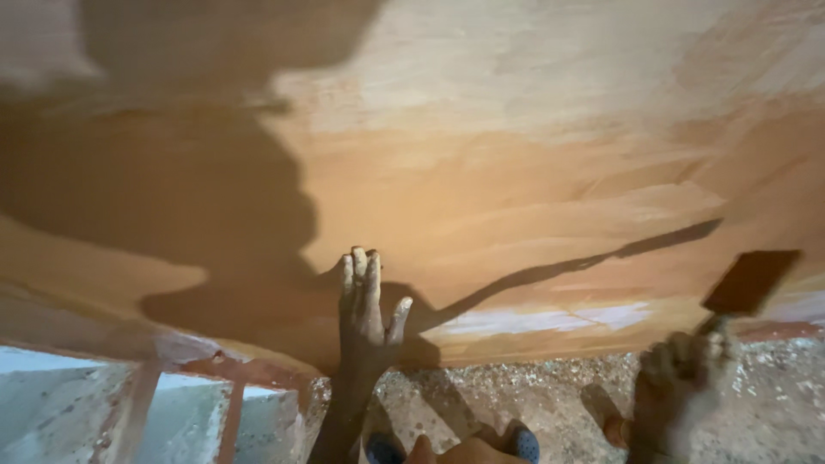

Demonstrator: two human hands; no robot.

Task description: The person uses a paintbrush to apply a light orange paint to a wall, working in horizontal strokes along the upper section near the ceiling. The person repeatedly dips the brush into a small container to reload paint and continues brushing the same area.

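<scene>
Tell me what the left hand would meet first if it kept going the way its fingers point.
The left hand already seems pressed flat against the orange-brown plastered wall, fingers pointing up along it. Going on, it would just slide over more wall; nothing else shows in that line.

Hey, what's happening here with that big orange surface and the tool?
A person faces a broad orange-brown plastered surface. The left hand lies flat against it, fingers spread. The right hand grips the handle of a flat-bladed tool like a trowel or scraper, the blade close to the surface; contact can't be judged. Pale streaks show low on the surface, and gravelly ground lies below.
</scene>
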